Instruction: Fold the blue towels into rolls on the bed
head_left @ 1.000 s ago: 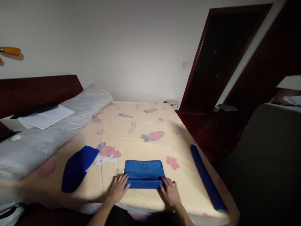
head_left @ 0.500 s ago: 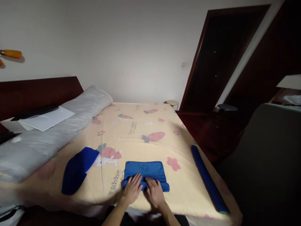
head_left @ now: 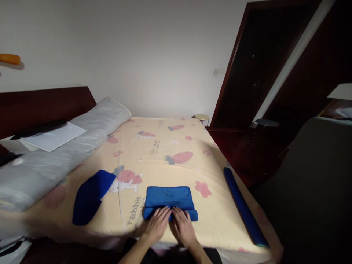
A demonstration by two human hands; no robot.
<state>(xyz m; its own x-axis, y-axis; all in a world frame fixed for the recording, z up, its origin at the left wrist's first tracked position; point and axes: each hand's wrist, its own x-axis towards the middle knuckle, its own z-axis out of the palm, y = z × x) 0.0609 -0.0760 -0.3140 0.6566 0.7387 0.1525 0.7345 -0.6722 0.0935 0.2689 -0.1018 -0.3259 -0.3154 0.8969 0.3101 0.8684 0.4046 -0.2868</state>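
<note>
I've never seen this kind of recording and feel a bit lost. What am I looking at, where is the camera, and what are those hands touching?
There is no machine here: these are a person's bare hands, seen from a camera worn on their head, looking forward and down. The left hand and right hand lie side by side, fingers on the near, folded-over edge of a blue cloth. Whether the thumbs grip underneath is hidden. The cloth lies on a patterned bedsheet. To its left is another blue piece; to its right, a long blue strip. Grey bedding lies further left.
</note>
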